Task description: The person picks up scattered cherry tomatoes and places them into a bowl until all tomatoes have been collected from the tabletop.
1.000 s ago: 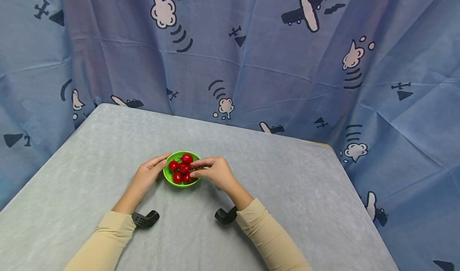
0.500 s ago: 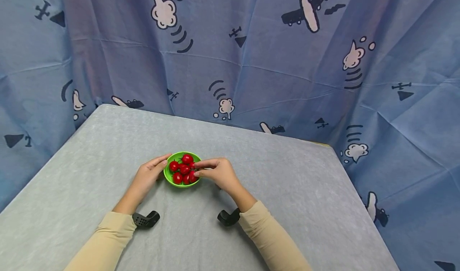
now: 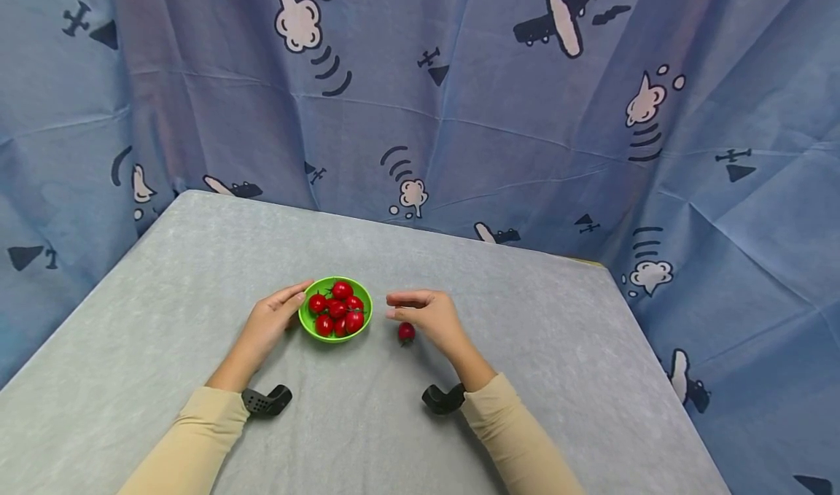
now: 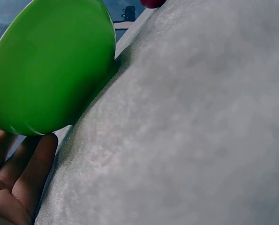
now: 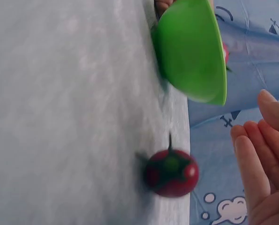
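Observation:
A green bowl [image 3: 335,339] with several cherry tomatoes [image 3: 337,308] in it stands on the table left of the middle. My left hand [image 3: 265,320] rests against the bowl's left side; in the left wrist view its straight fingers [image 4: 36,168] touch the green wall. To the right of the bowl, my right hand [image 3: 431,316] hovers with thumb and fingers apart and nothing between them. One loose cherry tomato [image 3: 406,332] lies on the table just below that hand, its green stem facing the camera in the right wrist view.
A pale grey cloth covers the table [image 3: 558,378]. Behind it hangs a blue curtain [image 3: 367,138] printed with planes and clouds. Each wrist wears a black camera mount, such as the left one [image 3: 267,400].
My right hand has drawn back from the bowl to the right, leaving the tomatoes it was over. The loose tomato, hidden before, now shows. My left hand and the bowl stay put.

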Motion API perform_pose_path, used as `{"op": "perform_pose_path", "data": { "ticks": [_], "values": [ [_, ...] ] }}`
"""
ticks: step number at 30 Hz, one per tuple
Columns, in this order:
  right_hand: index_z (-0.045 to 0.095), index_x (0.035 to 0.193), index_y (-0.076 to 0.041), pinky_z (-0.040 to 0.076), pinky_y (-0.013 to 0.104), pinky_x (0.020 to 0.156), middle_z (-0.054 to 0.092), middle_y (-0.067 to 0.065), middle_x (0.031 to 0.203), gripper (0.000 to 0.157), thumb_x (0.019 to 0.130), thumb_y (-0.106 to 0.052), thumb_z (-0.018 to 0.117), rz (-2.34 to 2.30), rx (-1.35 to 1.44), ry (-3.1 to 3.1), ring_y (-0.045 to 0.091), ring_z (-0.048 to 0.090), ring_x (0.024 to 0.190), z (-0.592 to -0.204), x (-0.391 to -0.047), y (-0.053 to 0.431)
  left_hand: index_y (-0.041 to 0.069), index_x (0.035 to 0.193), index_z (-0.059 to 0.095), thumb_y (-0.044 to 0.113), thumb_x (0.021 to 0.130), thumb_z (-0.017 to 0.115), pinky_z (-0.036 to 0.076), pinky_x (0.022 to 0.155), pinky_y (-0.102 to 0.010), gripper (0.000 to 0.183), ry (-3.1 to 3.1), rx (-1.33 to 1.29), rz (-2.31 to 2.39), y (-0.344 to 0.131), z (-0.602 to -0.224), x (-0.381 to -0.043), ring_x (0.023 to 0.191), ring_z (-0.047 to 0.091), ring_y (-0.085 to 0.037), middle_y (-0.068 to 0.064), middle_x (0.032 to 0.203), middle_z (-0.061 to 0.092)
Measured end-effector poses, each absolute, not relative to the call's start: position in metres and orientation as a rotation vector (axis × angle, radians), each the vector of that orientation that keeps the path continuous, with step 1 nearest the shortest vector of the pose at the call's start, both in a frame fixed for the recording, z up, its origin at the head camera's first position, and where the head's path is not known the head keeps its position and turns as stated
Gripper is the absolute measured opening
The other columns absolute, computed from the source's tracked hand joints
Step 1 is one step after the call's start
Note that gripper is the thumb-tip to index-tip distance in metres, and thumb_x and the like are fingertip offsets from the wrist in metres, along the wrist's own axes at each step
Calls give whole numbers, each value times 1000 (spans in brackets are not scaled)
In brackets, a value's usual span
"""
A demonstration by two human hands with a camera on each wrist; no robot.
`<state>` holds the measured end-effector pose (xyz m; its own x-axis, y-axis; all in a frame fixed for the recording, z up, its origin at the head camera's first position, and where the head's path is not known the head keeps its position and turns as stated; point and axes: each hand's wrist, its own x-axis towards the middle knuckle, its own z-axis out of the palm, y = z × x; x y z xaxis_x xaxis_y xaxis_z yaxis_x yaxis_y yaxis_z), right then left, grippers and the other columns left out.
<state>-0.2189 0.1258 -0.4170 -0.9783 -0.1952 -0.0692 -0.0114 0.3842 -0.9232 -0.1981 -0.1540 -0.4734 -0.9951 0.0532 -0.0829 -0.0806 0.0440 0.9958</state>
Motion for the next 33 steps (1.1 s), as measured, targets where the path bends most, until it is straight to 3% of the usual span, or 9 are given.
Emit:
{"op": "perform_pose_path", "data": {
  "ticks": [26,33],
  "values": [
    [77,109,-5,55,34,93,76,11,111,33,79,-15,84,-1585,-12,2480,17,69,103,-428,-213,155,6,146,51,36,105,51,49,87,-9,51,2219,-36,2093,-153,-473,-197,103,54,18,-13,149,50],
    [79,106,-9,56,33,91,77,7,107,31,77,-18,86,-1573,7,2500,15,70,103,-432,-213,159,6,145,51,36,104,51,49,87,-9,51,2204,-30,2105,-153,-473,-198,104,54,18,-14,150,49]
  ]
}}
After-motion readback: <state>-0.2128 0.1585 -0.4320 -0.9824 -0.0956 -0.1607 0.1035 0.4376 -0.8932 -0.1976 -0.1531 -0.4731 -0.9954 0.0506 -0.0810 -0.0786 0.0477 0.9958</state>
